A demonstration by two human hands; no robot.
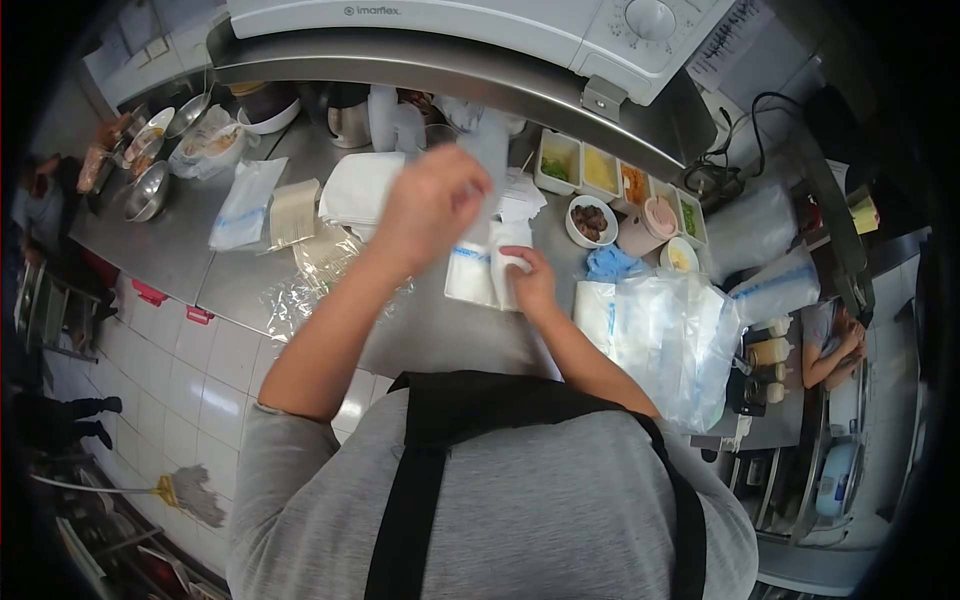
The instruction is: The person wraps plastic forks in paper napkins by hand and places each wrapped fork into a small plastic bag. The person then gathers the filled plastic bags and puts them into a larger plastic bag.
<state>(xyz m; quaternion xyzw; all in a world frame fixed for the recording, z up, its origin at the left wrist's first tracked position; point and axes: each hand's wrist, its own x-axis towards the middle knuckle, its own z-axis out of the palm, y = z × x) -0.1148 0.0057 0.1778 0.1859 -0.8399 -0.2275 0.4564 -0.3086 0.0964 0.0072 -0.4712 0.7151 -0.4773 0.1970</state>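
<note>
My left hand [437,205] is raised over the steel counter, fingers curled closed and blurred by motion. A pale translucent plastic [490,145] shows right beside its fingertips; I cannot tell what the hand holds. Lower and to the right, my right hand [530,280] has its thumb and fingers closed on a folded white napkin [503,262]. The napkin lies along the right side of a flat white plastic bag with blue print [468,272] on the counter. Left of my raised hand is a stack of white paper [355,188], with crinkled clear wrappers [322,262] in front.
Food tubs [559,162], a bowl of dark pieces [590,222] and a pink container [650,225] stand at right, behind plastic bags [660,330]. A white appliance [480,25] sits on the shelf ahead. Metal bowls [148,190] are far left. A person [835,345] is at far right.
</note>
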